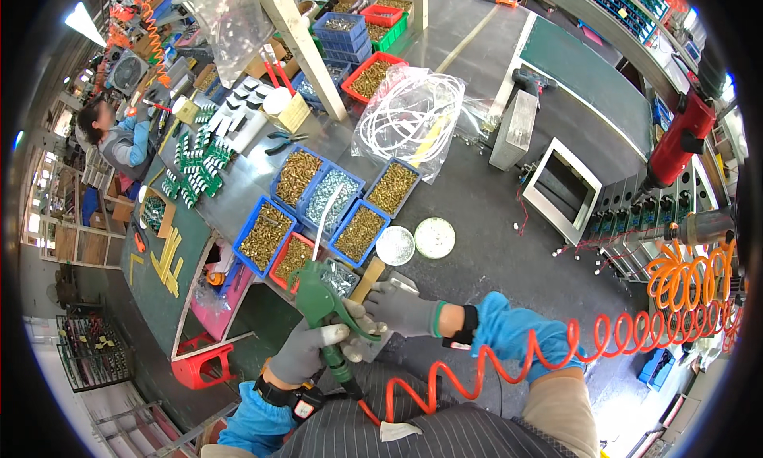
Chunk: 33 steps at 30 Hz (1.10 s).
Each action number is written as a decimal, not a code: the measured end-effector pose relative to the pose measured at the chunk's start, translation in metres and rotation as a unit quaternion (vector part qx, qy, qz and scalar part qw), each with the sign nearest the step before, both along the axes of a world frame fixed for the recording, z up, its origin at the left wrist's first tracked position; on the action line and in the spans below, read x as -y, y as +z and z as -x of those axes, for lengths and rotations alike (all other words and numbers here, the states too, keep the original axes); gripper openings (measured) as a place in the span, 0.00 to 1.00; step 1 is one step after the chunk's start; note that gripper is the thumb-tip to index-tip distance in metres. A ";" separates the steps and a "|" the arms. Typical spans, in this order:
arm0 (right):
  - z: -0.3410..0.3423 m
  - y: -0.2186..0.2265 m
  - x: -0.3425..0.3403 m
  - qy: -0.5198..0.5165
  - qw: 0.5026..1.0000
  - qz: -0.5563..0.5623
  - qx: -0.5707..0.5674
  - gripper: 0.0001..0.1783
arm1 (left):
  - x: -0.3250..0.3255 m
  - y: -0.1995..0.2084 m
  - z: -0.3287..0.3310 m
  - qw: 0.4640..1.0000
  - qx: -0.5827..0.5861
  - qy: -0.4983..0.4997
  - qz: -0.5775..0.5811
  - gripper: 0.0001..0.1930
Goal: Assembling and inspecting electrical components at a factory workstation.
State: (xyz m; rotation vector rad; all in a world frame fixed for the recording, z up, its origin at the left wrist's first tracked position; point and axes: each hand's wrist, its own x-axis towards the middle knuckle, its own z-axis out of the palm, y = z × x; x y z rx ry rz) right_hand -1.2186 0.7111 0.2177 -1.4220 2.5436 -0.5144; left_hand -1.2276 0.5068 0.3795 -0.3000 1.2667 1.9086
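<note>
My left hand (300,353), in a grey glove, is closed round the handle of a green air blow gun (318,295). A thin white nozzle tube rises from it over the parts bins, and a red coiled hose (457,385) joins its lower end. Just right of the gun is my gloved right hand (401,309), its fingers bent over a grey metal piece (403,282) that is mostly hidden. A yellow strip (367,280) sticks out beside those fingers. Blue bins (265,234) and a red bin (292,261) of small brass-coloured and silver parts stand beyond the gun.
Two round lids or dishes (435,238) lie right of the bins. Farther off are a bag of white tubing (409,120), pliers (284,143), and green circuit boards (199,160). A white frame (563,190) stands at right, below a hanging red power screwdriver (682,140). Another person (119,136) sits far left.
</note>
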 end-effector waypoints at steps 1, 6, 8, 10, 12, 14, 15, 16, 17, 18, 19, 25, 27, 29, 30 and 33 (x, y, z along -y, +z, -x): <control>-0.003 0.005 -0.008 -0.008 1.000 0.022 0.010 0.25 | 0.003 -0.001 -0.002 1.000 0.000 0.010 -0.004 0.22; 0.032 0.109 -0.095 -0.065 0.994 -0.066 -0.049 0.30 | 0.011 -0.004 0.001 0.998 -0.015 0.036 -0.057 0.21; 0.061 0.123 -0.128 -0.107 0.982 -0.094 -0.123 0.33 | 0.010 -0.008 0.005 0.997 -0.009 0.029 -0.066 0.21; 0.096 0.126 -0.161 -0.149 0.964 -0.113 -0.189 0.33 | -0.004 -0.004 0.014 0.997 0.011 0.022 -0.071 0.21; 0.135 0.110 -0.190 -0.181 0.954 -0.113 -0.208 0.32 | -0.016 -0.005 0.021 0.998 0.038 0.037 -0.033 0.22; 0.172 0.109 -0.209 -0.213 0.945 -0.133 -0.209 0.32 | -0.017 -0.008 0.028 0.997 0.047 0.045 -0.037 0.23; 0.187 0.105 -0.222 -0.230 0.935 -0.155 -0.219 0.32 | -0.017 -0.011 0.033 0.996 0.061 0.048 -0.038 0.24; 0.202 0.101 -0.235 -0.232 0.932 -0.159 -0.226 0.32 | -0.014 -0.016 0.036 0.997 0.049 0.043 -0.036 0.25; 0.218 0.092 -0.248 -0.256 0.932 -0.139 -0.217 0.32 | -0.011 -0.021 0.039 0.997 0.043 0.045 -0.039 0.25; 0.234 0.082 -0.259 -0.277 0.930 -0.118 -0.209 0.32 | -0.009 -0.026 0.040 0.995 0.070 0.049 -0.052 0.24; 0.244 0.072 -0.271 -0.296 0.927 -0.090 -0.214 0.35 | -0.008 -0.030 0.045 0.992 0.096 0.053 -0.066 0.23; 0.250 -0.010 -0.262 -0.435 0.878 -0.181 -0.082 0.47 | -0.011 -0.049 0.061 0.991 0.119 0.023 -0.054 0.23; 0.250 -0.009 -0.268 -0.450 0.871 -0.185 -0.067 0.58 | -0.010 -0.056 0.060 0.991 0.127 0.006 -0.046 0.23; 0.246 -0.006 -0.272 -0.462 0.860 -0.197 -0.084 0.55 | -0.011 -0.061 0.060 0.990 0.124 0.006 -0.066 0.22; 0.248 -0.002 -0.268 -0.465 0.863 -0.187 -0.069 0.52 | -0.009 -0.065 0.058 0.990 0.127 -0.011 -0.061 0.22; 0.224 -0.003 -0.246 -0.483 0.853 -0.182 -0.078 0.37 | -0.005 -0.074 0.048 0.987 0.149 0.003 -0.061 0.22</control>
